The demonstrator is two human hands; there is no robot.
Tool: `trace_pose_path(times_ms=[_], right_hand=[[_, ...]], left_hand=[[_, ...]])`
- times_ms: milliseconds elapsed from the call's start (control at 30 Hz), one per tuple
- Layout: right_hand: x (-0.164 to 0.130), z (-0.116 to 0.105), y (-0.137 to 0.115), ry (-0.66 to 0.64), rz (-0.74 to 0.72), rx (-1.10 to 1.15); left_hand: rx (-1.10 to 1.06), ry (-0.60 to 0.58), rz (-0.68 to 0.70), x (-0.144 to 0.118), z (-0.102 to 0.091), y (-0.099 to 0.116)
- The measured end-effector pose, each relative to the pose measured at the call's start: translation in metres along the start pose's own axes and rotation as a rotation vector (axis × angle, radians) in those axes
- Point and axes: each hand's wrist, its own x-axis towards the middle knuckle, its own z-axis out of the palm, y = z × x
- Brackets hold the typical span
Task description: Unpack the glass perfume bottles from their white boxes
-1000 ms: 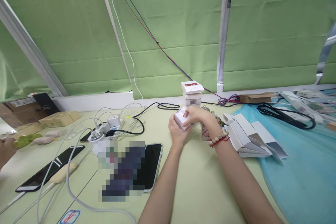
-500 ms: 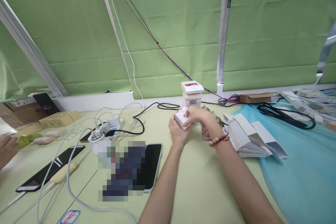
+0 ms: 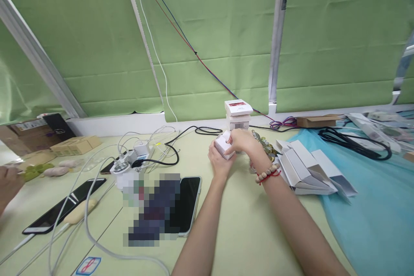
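Note:
A small white box (image 3: 222, 143) is held up over the table between my two hands. My left hand (image 3: 220, 163) wraps round it from below and the left side. On top, my right hand (image 3: 243, 141) presses its fingers at the box's upper end; whether it grips a flap or something inside is hidden. Just behind stands a stack of white boxes (image 3: 238, 110), the top one with a red label. Gold-coloured small items (image 3: 265, 143) lie partly hidden behind my right wrist. Several opened white cartons (image 3: 305, 168) rest to the right of them.
To the left lie a phone (image 3: 189, 207), a power strip with tangled cables (image 3: 142, 152) and a tablet-like black device (image 3: 64, 207). Another person's hand (image 3: 9, 185) shows at the far left. Blue sheeting (image 3: 371, 215) and a coiled black cable (image 3: 355, 144) cover the right side.
The view has shifted slightly. My right hand has moved a little over the box's top, while my left hand keeps its hold.

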Motion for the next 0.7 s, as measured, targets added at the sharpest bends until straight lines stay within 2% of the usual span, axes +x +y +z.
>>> trace_pose_path(times_ms=[333, 567, 700], right_hand=[[0.001, 0.001, -0.010, 0.068, 0.207, 0.090], [-0.004, 0.004, -0.020, 0.103, 0.113, 0.185], [-0.007, 0.001, -0.018, -0.022, 0.024, 0.249]], left_hand=[[0.002, -0.007, -0.002, 0.000, 0.002, 0.000], [-0.008, 0.036, -0.035, 0.002, 0.004, -0.002], [-0.023, 0.041, -0.052, 0.003, 0.004, -0.002]])
